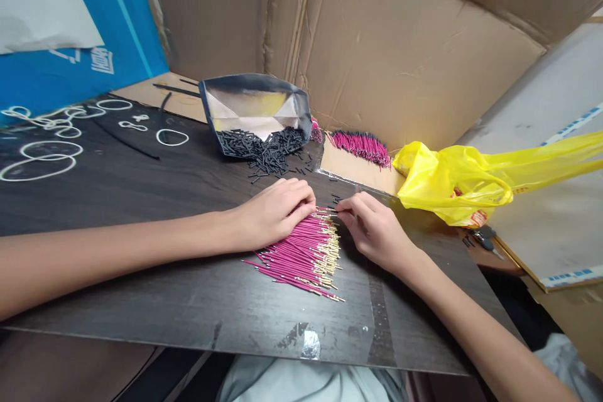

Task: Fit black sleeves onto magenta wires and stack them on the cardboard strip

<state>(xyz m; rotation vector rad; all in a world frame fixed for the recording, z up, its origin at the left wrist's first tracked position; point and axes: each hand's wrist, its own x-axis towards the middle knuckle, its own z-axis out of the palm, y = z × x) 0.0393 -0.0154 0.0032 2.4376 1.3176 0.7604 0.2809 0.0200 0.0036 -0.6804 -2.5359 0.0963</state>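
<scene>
Your left hand [276,213] hides some of the far ends of the pink sticks [296,251], and its fingertips are tucked out of sight. What sits at the tips of your right hand [374,226] is too small to tell. The little black tubes [266,151] cover the floor of the open box [247,107]. That box hides part of a pink bundle [316,130] behind it. The yellow bag [447,182] runs off the right edge, and you can't see all that's inside.
</scene>
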